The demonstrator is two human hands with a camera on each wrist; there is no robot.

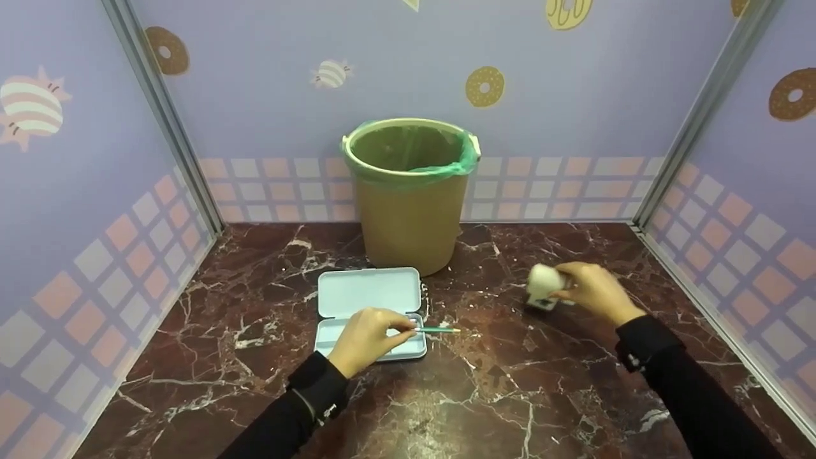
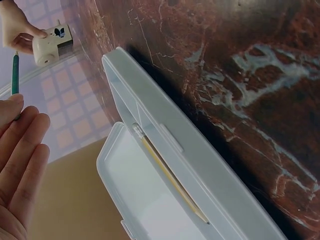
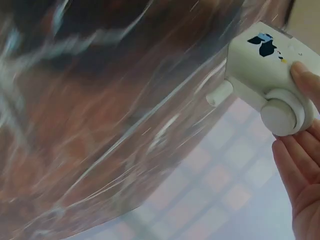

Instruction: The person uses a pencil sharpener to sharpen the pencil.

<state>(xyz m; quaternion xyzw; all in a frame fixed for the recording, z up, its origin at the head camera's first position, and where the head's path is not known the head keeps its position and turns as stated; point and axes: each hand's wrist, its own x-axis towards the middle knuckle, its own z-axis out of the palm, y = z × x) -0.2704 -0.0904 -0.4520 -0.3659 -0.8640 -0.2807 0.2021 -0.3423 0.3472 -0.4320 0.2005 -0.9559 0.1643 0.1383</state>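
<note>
My left hand [image 1: 368, 336] pinches a green pencil [image 1: 441, 330] by one end, its bare wood tip pointing right. Beneath that hand lies a pale blue pencil case [image 1: 368, 293] with its lid folded back. In the left wrist view, a yellow pencil [image 2: 172, 175] with an eraser end rests inside the case. Over on the right, my right hand [image 1: 596, 290] grips a white crank pencil sharpener [image 1: 543, 284], blurred in the head view. The sharpener's printed dark-blue picture and round knob show in the right wrist view; whether it touches the table cannot be told.
Behind the pencil case stands a tan bin [image 1: 411, 217] lined with a green bag. A dark red marbled tabletop [image 1: 484, 395] lies under everything. Patterned panels [image 1: 268, 95] enclose the back and both sides.
</note>
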